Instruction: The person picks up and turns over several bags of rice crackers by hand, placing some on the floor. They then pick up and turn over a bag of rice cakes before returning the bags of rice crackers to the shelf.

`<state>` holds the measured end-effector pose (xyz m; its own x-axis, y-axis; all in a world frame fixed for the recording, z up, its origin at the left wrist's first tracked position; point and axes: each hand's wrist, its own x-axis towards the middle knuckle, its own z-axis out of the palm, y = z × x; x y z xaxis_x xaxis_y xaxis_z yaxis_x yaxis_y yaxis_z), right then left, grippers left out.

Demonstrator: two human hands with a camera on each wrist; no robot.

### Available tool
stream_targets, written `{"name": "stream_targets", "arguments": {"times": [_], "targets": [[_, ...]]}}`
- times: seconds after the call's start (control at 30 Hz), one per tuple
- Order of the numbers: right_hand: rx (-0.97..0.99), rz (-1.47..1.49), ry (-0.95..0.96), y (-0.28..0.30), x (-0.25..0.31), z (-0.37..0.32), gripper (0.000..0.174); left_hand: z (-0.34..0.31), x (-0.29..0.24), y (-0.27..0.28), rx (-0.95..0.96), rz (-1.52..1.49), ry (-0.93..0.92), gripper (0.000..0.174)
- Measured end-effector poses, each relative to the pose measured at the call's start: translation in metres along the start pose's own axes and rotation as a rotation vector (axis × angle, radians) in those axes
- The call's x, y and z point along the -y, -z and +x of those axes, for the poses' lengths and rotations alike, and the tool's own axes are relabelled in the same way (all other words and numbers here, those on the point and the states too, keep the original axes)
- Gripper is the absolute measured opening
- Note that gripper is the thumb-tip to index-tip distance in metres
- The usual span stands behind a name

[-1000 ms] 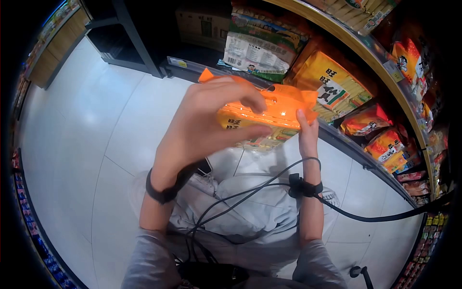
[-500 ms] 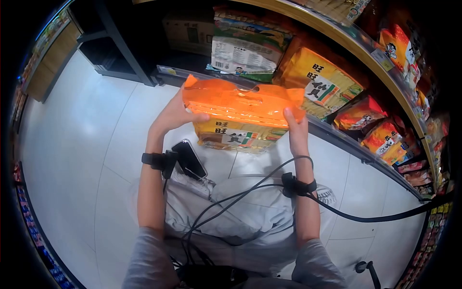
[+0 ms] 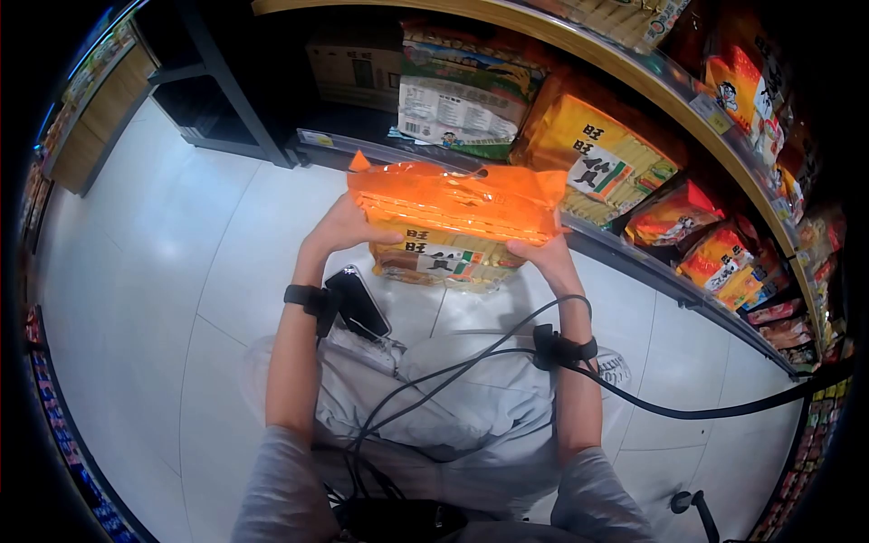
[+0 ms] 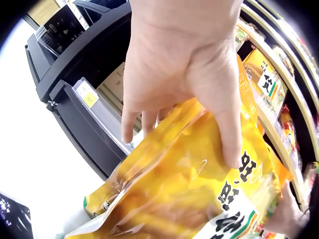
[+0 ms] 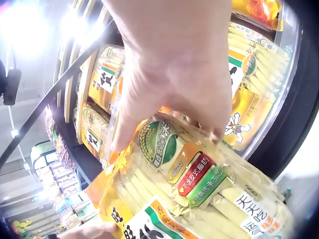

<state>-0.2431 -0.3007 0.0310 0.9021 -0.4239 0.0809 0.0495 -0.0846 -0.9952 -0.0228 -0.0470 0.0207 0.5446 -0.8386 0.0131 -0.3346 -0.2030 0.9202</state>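
A large snack bag (image 3: 462,195) of pale stick-shaped crackers, orange along the top and yellow in front, is held above the floor between both hands. My left hand (image 3: 339,228) grips its left end, the thumb lying on the yellow front. In the left wrist view, the fingers (image 4: 128,124) reach behind the bag. My right hand (image 3: 549,257) holds the right end, thumb on the front near the lower corner. Through the clear side in the right wrist view, the sticks (image 5: 144,191) show, and that hand (image 5: 172,74) spans the bag's edge.
A low shelf holds a matching yellow bag (image 3: 602,158), a green and white bag (image 3: 462,95) and a carton (image 3: 358,68). Smaller red-orange packs (image 3: 674,217) stand to the right. A phone (image 3: 358,300) lies by my left wrist. Black cables (image 3: 453,366) cross my lap.
My left hand, raised in front of the bag a second ago, has gone to its left end and grips it. My right hand has shifted from the upper right corner lower onto the side.
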Motion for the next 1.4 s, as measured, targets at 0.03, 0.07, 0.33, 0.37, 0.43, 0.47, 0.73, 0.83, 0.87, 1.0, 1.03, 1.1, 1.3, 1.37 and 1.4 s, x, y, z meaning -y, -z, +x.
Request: {"name": "stream_targets", "arguments": {"times": [0.03,0.07,0.33,0.37,0.43,0.47,0.73,0.83,0.87,1.0,1.03,1.1,1.3,1.37,1.4], "targets": [[0.016,0.010,-0.007,0.000,0.000,0.000,0.083,0.000,0.000,-0.002,0.009,-0.053,0.006,0.081],[0.032,0.020,-0.015,0.000,0.001,0.000,0.085,0.000,0.000,-0.003,0.019,-0.106,0.013,0.081],[-0.018,-0.024,-0.042,0.000,-0.011,0.004,0.095,-0.001,-0.003,-0.010,0.014,-0.033,-0.035,0.080],[-0.034,-0.041,-0.040,0.000,-0.011,0.005,0.095,0.000,-0.002,-0.010,0.002,-0.031,-0.052,0.078],[-0.048,-0.035,-0.032,0.000,-0.016,0.007,0.095,0.002,0.000,-0.012,-0.025,-0.026,-0.074,0.077],[-0.063,-0.029,-0.025,0.000,-0.017,0.008,0.095,0.003,0.001,-0.012,-0.051,-0.020,-0.096,0.075],[0.053,-0.225,-0.054,0.010,-0.010,0.005,0.094,0.004,-0.003,-0.011,-0.121,0.059,-0.161,0.072],[0.062,-0.299,-0.040,0.010,-0.021,0.007,0.083,0.006,-0.001,-0.010,-0.104,0.037,-0.129,0.072],[0.038,-0.378,0.026,0.011,-0.027,0.008,0.076,0.007,0.001,-0.011,-0.088,0.010,-0.108,0.072],[-0.015,-0.303,-0.026,0.003,-0.013,0.006,0.065,0.007,0.002,-0.013,-0.076,-0.085,-0.062,0.072],[-0.013,-0.279,-0.031,0.003,-0.015,0.007,0.066,0.008,0.003,-0.015,-0.079,-0.092,-0.050,0.072],[-0.013,-0.256,-0.038,0.002,-0.013,0.006,0.067,0.009,0.004,-0.016,-0.080,-0.099,-0.038,0.073],[0.023,-0.261,-0.074,0.003,-0.009,0.006,0.071,0.011,0.017,-0.017,-0.059,-0.106,-0.111,0.071],[0.001,-0.288,-0.060,0.001,-0.006,0.005,0.069,0.012,0.017,-0.018,-0.078,-0.068,-0.134,0.069],[0.002,-0.288,-0.059,0.001,-0.006,0.005,0.069,0.011,0.016,-0.018,-0.079,-0.068,-0.134,0.069]]}}
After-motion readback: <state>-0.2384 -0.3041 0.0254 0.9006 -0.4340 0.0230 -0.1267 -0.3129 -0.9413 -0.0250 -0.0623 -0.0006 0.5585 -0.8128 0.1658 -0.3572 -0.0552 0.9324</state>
